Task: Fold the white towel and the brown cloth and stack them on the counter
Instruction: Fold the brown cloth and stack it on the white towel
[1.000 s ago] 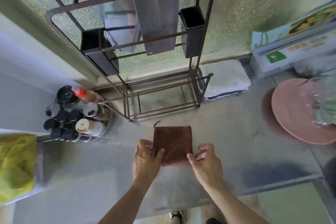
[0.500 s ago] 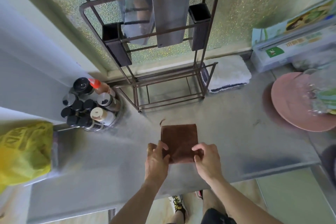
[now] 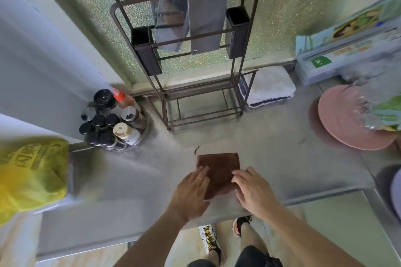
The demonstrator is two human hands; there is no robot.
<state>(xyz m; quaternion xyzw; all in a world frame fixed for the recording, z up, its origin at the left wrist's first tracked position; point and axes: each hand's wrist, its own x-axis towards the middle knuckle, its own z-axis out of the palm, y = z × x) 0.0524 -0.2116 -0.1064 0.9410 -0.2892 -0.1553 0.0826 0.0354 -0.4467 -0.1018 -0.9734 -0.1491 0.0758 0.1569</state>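
Observation:
The brown cloth (image 3: 219,169) lies folded into a small rectangle on the grey counter (image 3: 271,158), near its front edge. My left hand (image 3: 191,193) rests flat on the cloth's left near corner, fingers spread. My right hand (image 3: 252,191) lies flat over its right near edge, fingers loosely apart. Neither hand grips the cloth. The white towel (image 3: 269,85) sits folded at the back of the counter, just right of the knife rack, far from both hands.
A dark metal knife rack (image 3: 186,50) with cleavers stands at the back centre. A cluster of spice bottles (image 3: 110,121) is at back left, a yellow bag (image 3: 30,175) far left. A pink plate (image 3: 347,123) and boxes (image 3: 347,50) occupy the right.
Both hands went from pinching the cloth's near edge to lying flat on it. The view shifted, so the rack and cloth appear further right.

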